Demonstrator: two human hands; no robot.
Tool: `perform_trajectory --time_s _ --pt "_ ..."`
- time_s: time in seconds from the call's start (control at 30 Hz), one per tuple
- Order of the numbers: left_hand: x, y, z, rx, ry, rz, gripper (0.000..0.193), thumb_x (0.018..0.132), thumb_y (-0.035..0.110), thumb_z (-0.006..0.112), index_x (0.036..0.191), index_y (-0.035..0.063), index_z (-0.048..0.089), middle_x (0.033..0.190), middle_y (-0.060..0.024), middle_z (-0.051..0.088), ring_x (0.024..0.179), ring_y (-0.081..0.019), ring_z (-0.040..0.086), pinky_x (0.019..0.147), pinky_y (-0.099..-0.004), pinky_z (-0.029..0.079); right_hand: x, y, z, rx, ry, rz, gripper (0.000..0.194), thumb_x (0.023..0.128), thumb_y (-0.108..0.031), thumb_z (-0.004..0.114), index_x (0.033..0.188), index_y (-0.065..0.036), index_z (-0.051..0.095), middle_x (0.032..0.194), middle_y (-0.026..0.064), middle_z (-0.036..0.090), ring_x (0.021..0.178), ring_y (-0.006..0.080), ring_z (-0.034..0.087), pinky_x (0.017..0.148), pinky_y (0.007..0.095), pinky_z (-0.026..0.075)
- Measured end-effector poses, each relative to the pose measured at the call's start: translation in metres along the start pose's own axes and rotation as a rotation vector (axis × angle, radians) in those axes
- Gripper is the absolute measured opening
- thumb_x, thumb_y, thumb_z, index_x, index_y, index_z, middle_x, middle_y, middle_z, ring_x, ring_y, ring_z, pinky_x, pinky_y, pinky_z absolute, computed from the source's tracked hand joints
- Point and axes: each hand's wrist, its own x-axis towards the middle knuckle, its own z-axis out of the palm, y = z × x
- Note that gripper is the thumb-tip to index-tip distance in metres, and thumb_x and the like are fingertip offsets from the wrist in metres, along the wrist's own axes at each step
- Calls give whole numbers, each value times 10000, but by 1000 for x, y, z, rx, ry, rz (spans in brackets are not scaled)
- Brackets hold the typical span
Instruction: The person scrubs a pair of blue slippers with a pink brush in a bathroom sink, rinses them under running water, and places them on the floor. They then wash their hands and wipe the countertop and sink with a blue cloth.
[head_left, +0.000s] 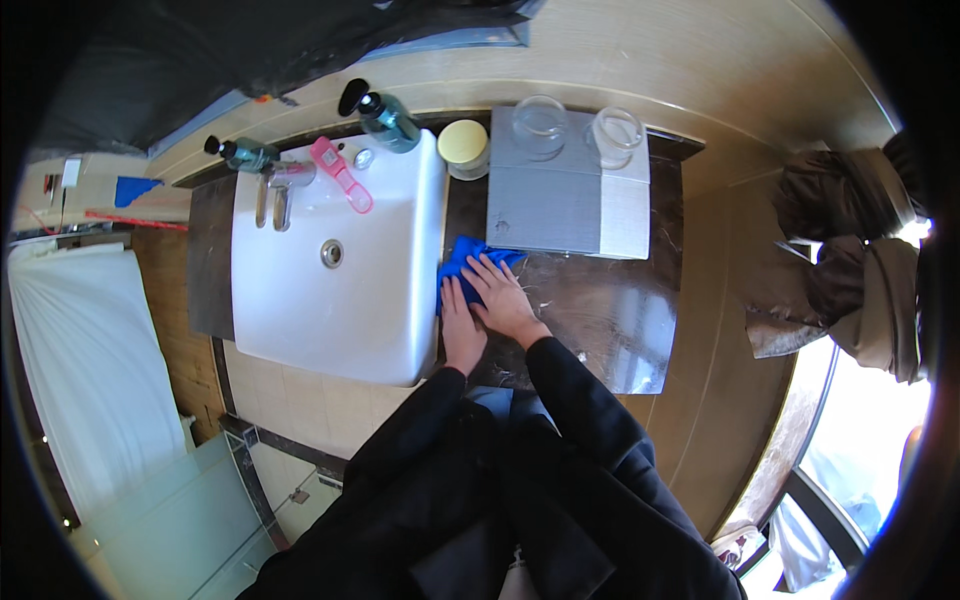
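Note:
A blue cloth (469, 251) lies on the dark marble countertop (577, 315), between the white sink and a grey box. My left hand (459, 326) presses flat on the cloth's near part, close to the sink's right side. Just right of it, my right hand (504, 296) rests on the cloth with its fingers spread. Neither hand is closed around anything. The cloth's far corner reaches the near edge of the grey box (544, 202). Part of the cloth is hidden under the hands.
The white sink (375, 300) has a faucet (281, 202), a pink plastic brush (341, 172) and green pump bottles (394, 124) at its back. A yellow-lidded jar (463, 150) stands beside the box, which bears two glass containers (616, 136). Curtains (847, 270) hang at right.

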Motion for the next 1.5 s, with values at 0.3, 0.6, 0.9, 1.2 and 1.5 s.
perform_trajectory --time_s 0.3,0.6,0.9,1.2,1.5 --pt "-140 -15 1 108 -259 72 771 764 54 574 1443 -84 235 1475 -349 222 1400 -490 195 1145 -536 190 -135 -38 16 -106 -187 -34 605 887 -284 597 1444 -152 400 1537 42 320 1430 247 266 1158 470 200" --pt "9 2 2 266 -132 291 641 842 93 559 1436 2 335 1497 -244 300 1396 -415 266 1124 -534 239 -45 4 -12 -183 135 106 498 921 -260 560 1402 -176 460 1495 88 381 1388 305 329 1127 498 256" --pt "-100 88 70 92 -454 587 680 814 147 600 1436 11 359 1521 -216 278 1402 -392 276 1136 -497 240 -241 29 -20 -292 232 539 455 927 -283 565 1371 -200 513 1538 116 313 1421 344 270 1141 529 212" --pt "-146 106 122 111 -526 844 544 905 95 457 1441 56 375 1544 -105 297 1431 -276 267 1174 -404 217 -324 30 -11 -314 457 741 446 901 -145 616 1341 -157 546 1518 167 326 1409 390 274 1127 524 264" --pt "-148 -21 -4 192 -448 550 614 864 34 510 1457 91 358 1533 -127 308 1404 -328 315 1131 -467 281 -227 -68 73 -183 262 474 623 832 -158 662 1418 -188 453 1530 169 298 1406 399 276 1118 559 253"
